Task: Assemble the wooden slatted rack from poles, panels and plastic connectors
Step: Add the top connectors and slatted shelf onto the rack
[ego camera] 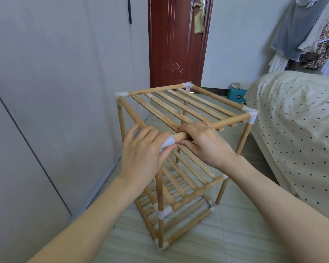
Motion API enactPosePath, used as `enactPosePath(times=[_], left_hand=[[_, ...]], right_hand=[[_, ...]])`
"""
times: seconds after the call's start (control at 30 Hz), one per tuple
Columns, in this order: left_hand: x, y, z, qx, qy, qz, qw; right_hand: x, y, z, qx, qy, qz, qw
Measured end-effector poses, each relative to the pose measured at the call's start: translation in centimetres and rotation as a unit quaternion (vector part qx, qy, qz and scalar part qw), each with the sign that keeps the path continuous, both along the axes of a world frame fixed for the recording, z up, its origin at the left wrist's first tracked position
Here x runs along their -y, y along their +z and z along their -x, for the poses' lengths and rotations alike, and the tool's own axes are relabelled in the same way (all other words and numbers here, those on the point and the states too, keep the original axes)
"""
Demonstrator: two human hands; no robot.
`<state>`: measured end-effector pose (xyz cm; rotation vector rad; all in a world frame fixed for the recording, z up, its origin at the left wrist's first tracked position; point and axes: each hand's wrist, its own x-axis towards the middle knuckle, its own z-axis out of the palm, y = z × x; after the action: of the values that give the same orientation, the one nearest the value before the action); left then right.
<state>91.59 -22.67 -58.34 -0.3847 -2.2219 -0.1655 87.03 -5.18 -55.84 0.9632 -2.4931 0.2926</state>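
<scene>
A wooden slatted rack [186, 107] stands upright on the tiled floor, with three slatted tiers joined by poles and white plastic connectors. My left hand [142, 154] grips the white corner connector [168, 142] at the near top corner. My right hand [203, 143] holds the near top pole [234, 120] right beside that connector, fingers curled round it. The other top corners carry white connectors [252, 114]. The vertical pole [160, 190] under the near corner runs down to a middle connector [164, 213].
A grey wardrobe wall [51, 111] runs along the left. A bed with a dotted cover [296, 133] stands close on the right. A red-brown door [177, 40] is behind the rack, a teal box [236, 94] by the wall, clothes [311, 31] hanging at upper right.
</scene>
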Motion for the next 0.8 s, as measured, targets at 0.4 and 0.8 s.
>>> enactPosePath(times=[0.4,0.8], left_hand=[[-0.9,1.1,-0.5,0.082,-0.021,0.006,0.996],[-3.5,2.6,0.7,0.037,-0.178,-0.108,0.977]], right_hand=[[0.2,-0.8,-0.1,0.003,0.021,0.071,0.997],[-1.0,-1.6,-1.1,0.372,-0.153,0.660,0.634]])
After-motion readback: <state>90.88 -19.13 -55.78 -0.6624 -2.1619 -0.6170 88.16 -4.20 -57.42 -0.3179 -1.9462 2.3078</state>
